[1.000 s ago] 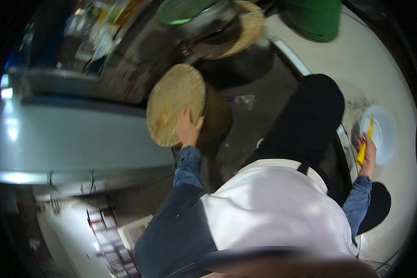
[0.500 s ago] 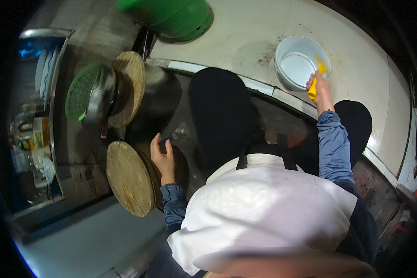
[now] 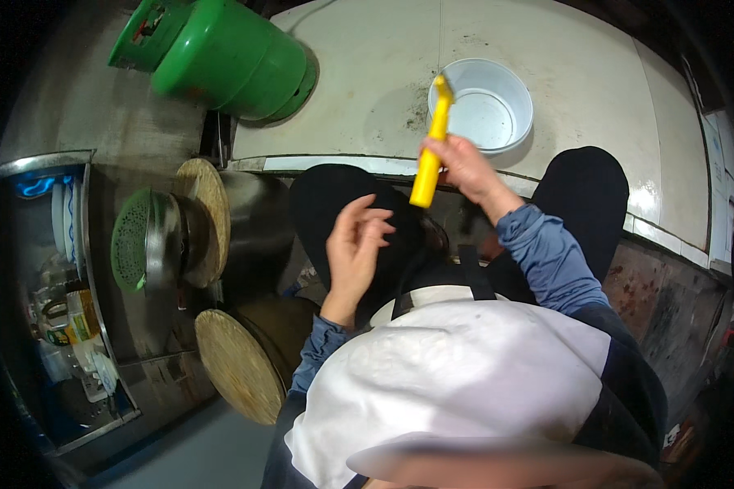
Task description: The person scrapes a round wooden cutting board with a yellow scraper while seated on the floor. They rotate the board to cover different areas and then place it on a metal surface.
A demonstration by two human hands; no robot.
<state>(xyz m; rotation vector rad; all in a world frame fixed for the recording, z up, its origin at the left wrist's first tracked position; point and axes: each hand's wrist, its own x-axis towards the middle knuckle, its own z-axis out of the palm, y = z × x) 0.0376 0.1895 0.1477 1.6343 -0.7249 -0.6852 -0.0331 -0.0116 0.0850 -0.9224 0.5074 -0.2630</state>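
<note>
My right hand point(image 3: 467, 169) is closed round a yellow tool point(image 3: 433, 151) with a thick handle and a small angled head. I cannot make out the exact kind of tool. Its head overlaps the left rim of a white round bucket point(image 3: 497, 143) from this angle; whether they touch cannot be told. To the left, my left hand point(image 3: 354, 248) hovers over my left thigh, fingers loosely bent and apart, with nothing in it. The visible inside of the bucket shows only its pale base.
A green gas cylinder point(image 3: 224, 61) stands at the far left of the pale tiled surface point(image 3: 367, 90). Left of my legs are round wooden boards point(image 3: 238, 367) on large pots, and a green strainer point(image 3: 130, 240). A metal-framed shelf point(image 3: 90, 285) holds dishes and bottles.
My right hand has drawn the yellow tool back from over the bucket, leftward and nearer to me. My left hand has risen from beside the wooden board towards the tool. The view has shifted.
</note>
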